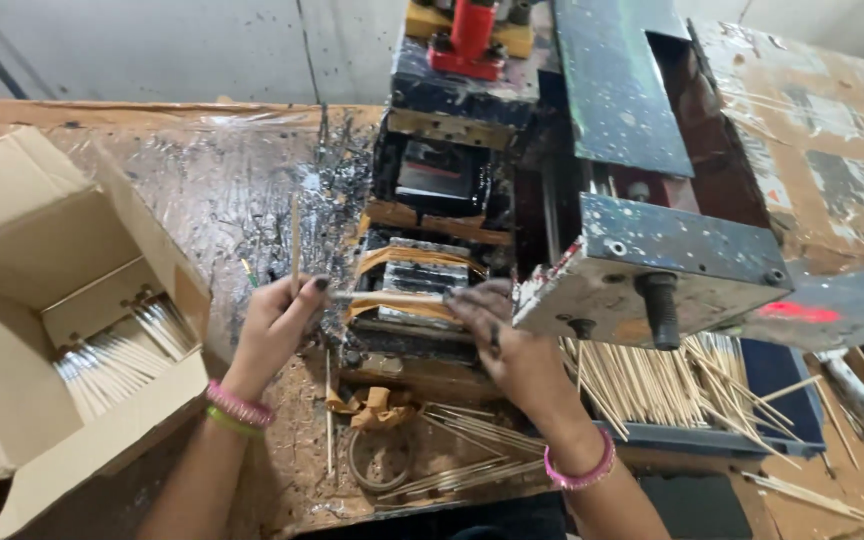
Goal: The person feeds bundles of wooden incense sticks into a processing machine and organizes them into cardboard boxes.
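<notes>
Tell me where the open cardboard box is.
The open cardboard box sits at the far left on the workbench, beside the left hand, with thin sticks inside.

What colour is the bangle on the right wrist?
Pink; the bangle shows clearly on the right hand's wrist in the head view.

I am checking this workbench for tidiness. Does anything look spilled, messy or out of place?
Yes. Thin sticks lie scattered loose on the bench below the machine, and others stick out askew from the pile in the blue tray. The benchtop is splattered with dark stains.
</notes>
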